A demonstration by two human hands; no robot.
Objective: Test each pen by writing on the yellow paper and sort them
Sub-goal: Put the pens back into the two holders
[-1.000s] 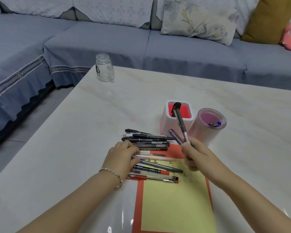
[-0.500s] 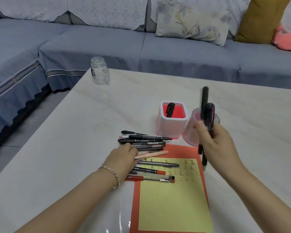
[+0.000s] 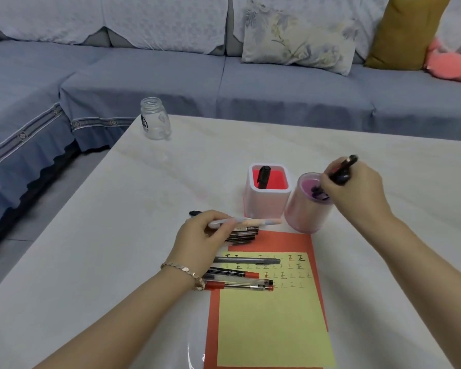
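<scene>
**Head view.** A blue sofa (image 3: 224, 83) is running across the 12 o'clock side, carrying a floral cushion (image 3: 298, 38) and a mustard cushion (image 3: 405, 33). A pale marbled desk (image 3: 117, 235) is filling the foreground. A red sheet (image 3: 266, 241) is lying on it at 6 o'clock, and the yellow paper (image 3: 274, 328) is lying on that sheet, with rows of written characters showing along its 12 o'clock edge.

The right hand (image 3: 357, 190) is reaching to 2 o'clock of the paper and grasping a dark pen (image 3: 342, 169), fingers curled round the barrel, over the rim of a round pink cup (image 3: 306, 211). The left hand (image 3: 200, 241) is grasping a pale pen (image 3: 250, 222) held level over a stack of dark pens (image 3: 244, 233) at the paper's 11 o'clock.

At the cup's 9 o'clock, just beside it, a square white holder (image 3: 266, 203) is holding one black pen (image 3: 263, 177). A clear glass jar (image 3: 155, 121) is standing well apart at 11 o'clock, near the desk edge. A grey pen (image 3: 248, 260) is lying across the written rows. Red-capped pens (image 3: 237, 286) are lying over the paper's 9 o'clock edge.
</scene>
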